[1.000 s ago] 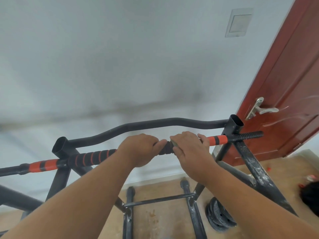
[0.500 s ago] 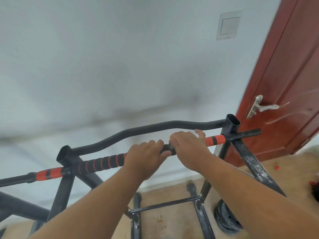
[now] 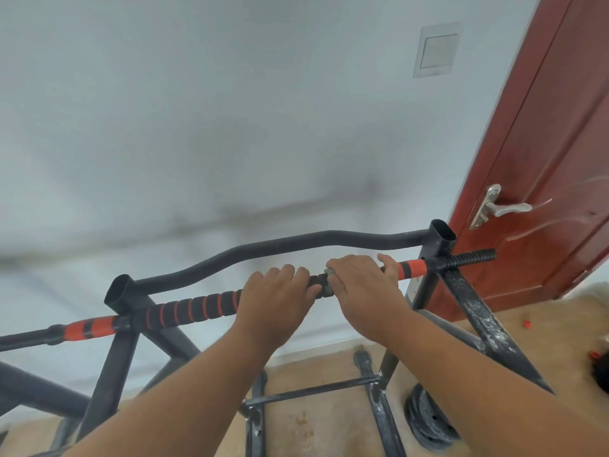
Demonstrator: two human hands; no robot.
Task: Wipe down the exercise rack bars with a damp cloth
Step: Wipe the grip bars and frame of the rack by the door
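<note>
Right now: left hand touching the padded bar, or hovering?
Touching. The head view shows the left hand on top of the padded bar, fingers curled over it with no gap; the bar disappears under the palm.

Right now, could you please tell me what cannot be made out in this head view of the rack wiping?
- Greyish-green damp cloth: only a scrap shows; the right hand covers the rest.
- Black-and-orange padded grip bar: its middle is hidden under both hands, left hand included.
- Dark weight plates: partly behind a rack leg; count unclear.
- Black object on the floor: cut off by the right edge.
</note>
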